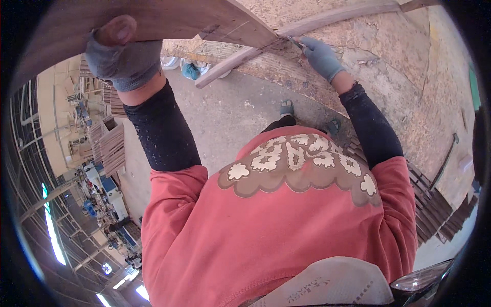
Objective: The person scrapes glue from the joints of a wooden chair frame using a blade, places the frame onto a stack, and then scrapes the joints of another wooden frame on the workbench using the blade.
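Observation:
A long brown wooden board point(174, 20) slants across the top, its narrow end resting near a thin wooden strip point(327, 21). My left hand point(123, 53), in a grey glove with the thumb bare, is closed around the board's near edge. The thumb lies on the face and the fingers are hidden behind it. Close to the board's far tip, my right hand point(322, 57), in a blue-grey glove, is closed on a slim metal tool point(295, 43). The tool's tip points at the board's end; its exact kind is too small to tell.
A worn, patchy worktable point(378, 77) spreads under the strip, which overhangs its edge. White buckets point(197, 69), one with a teal cloth, stand on the floor below. Stacked wooden slats point(110, 148) and machines point(105, 189) are at left; more slats point(427, 204) lie at right.

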Tool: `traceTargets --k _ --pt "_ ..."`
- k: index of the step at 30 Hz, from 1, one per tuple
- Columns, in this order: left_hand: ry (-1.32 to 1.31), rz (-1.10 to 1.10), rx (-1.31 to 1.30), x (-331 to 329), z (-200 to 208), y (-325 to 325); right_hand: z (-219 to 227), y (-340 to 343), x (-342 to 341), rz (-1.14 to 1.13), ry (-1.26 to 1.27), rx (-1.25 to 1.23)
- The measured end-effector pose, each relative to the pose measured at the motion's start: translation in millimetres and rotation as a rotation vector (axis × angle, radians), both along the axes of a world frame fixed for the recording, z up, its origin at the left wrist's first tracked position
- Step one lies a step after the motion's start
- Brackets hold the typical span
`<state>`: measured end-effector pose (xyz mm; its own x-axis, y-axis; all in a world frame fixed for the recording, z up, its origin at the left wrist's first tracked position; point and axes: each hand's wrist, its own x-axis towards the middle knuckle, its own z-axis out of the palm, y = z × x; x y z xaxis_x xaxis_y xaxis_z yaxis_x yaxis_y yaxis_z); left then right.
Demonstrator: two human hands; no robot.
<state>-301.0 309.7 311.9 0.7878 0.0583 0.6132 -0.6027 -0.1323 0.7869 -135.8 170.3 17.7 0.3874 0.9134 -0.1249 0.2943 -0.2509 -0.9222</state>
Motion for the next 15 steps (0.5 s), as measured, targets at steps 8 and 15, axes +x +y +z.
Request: traceTargets --k 8,15 --pt "-0.042 0.130 0.140 4.4 -0.3 0.3 -14.1 14.8 -5.8 0.041 -0.121 0.071" --pt "-0.045 0.065 0.115 5.0 -2.9 13.6 -35.5 22.1 -9.6 0.025 -0.262 0.166"
